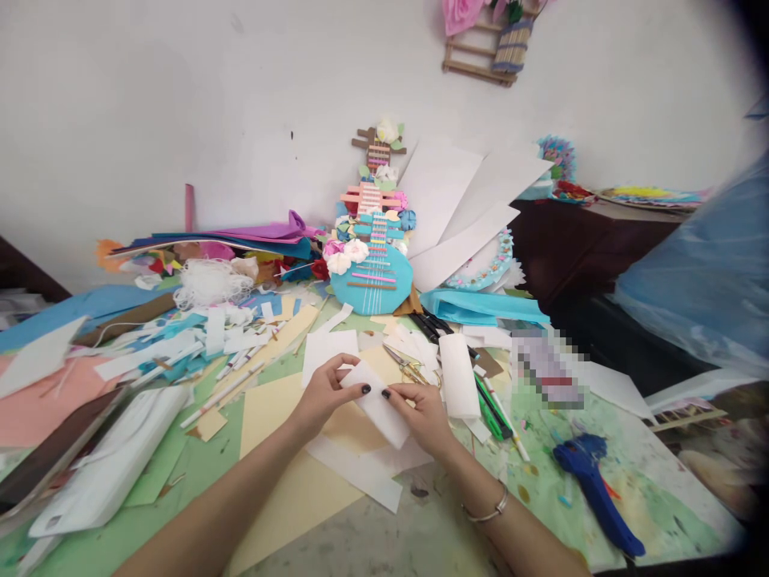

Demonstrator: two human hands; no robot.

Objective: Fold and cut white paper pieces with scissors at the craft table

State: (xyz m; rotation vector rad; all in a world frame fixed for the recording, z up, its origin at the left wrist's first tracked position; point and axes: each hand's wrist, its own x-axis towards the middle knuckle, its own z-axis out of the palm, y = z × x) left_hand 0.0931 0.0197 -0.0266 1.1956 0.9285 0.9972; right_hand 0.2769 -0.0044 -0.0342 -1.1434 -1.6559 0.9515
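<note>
A small white paper piece (380,407) is held between both hands above the middle of the table. My left hand (328,393) pinches its upper left part, thumb on top. My right hand (420,409) grips its right edge between thumb and fingers. Beneath lie a cream sheet (288,497) and a white paper strip (360,473). Gold-handled scissors (408,365) lie just behind the hands, and a white paper roll (460,377) stands right of my right hand.
A blue glue gun (601,489) lies at the right, near green markers (493,409). A blue paper guitar (372,280) leans at the back. Paper scraps (156,344) and a white power strip (114,457) cover the left.
</note>
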